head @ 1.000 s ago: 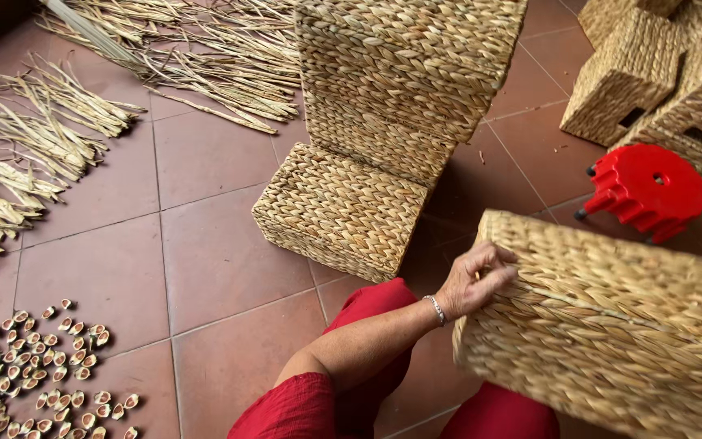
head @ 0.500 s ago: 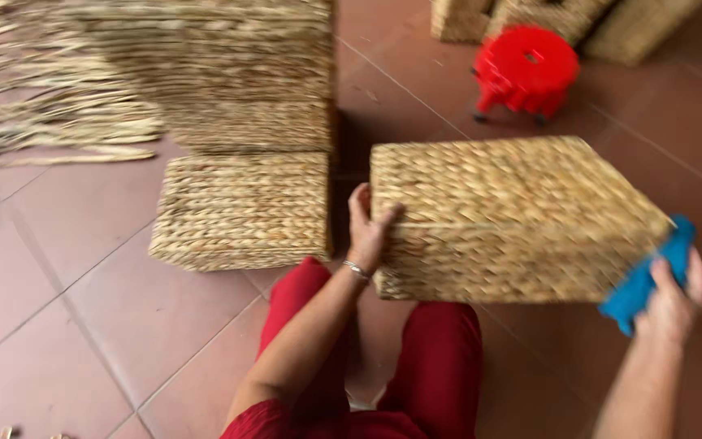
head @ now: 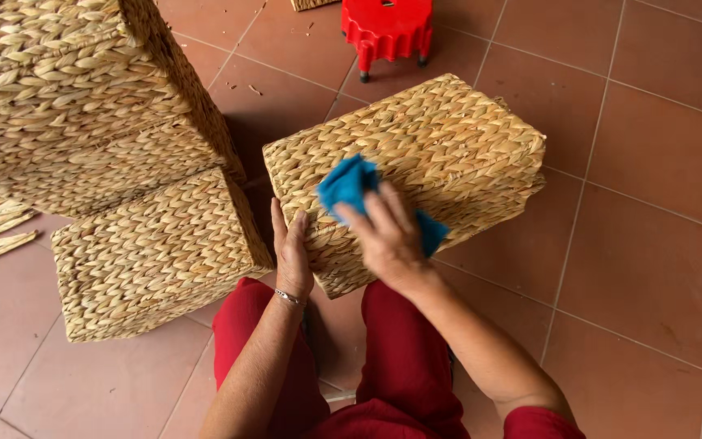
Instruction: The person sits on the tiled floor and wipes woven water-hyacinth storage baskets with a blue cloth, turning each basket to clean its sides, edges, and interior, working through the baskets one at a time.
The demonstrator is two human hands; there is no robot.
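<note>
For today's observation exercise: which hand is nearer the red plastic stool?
Right. The right hand lies on top of the woven basket, below the red plastic stool; the left hand is lower, at the basket's side.

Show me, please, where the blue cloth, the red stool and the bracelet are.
blue cloth [head: 344,184]: head view, its bunched upper part.
red stool [head: 387,23]: head view, its seat edge.
bracelet [head: 289,298]: head view, on the left wrist.

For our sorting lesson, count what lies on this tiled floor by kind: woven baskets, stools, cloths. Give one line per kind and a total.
Woven baskets: 3 whole in view: one being wiped, one on the floor, one stacked; a corner of another shows at the top edge.
Red stools: 1
Blue cloths: 1, in the right hand
Total: 5
</note>
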